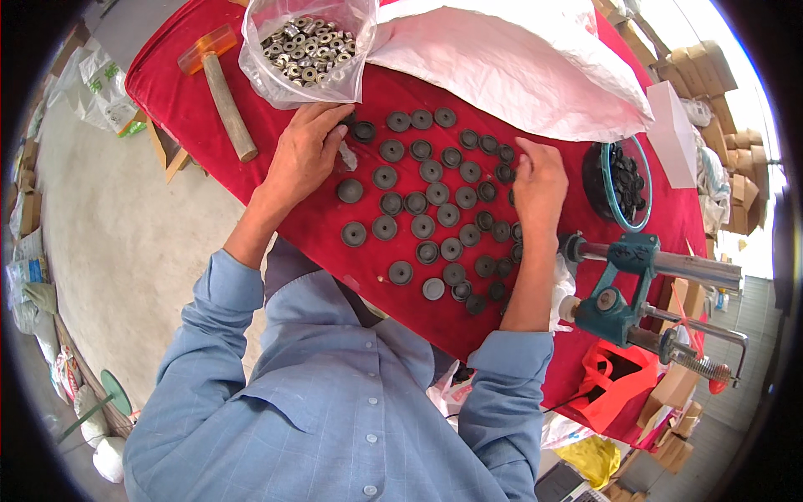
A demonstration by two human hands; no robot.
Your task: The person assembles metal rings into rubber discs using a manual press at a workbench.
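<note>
Many dark grey, round, grooved wheel-like discs (437, 193) lie in loose rows on a red cloth (326, 251). At the upper left of these rows, my left hand (303, 155) has its thumb and fingertips closed around a dark disc, which they mostly cover. A scrap of clear plastic (347, 156) sits beside that thumb. My right hand (540, 186) rests at the right edge of the rows, thumb and forefinger apart, beside some smaller discs (505, 154). Its other fingers are largely hidden. Just beyond my left hand stands a clear plastic bag (351, 82) of shiny metal bearings (305, 54).
A mallet (224, 105) with an orange head lies at the left. White sacking (510, 71) covers the far side. On the right are a bowl (637, 222) of black pieces, a green metal clamp-like press (615, 293) and a red bag (615, 385). Cardboard boxes (703, 71) are stacked beyond.
</note>
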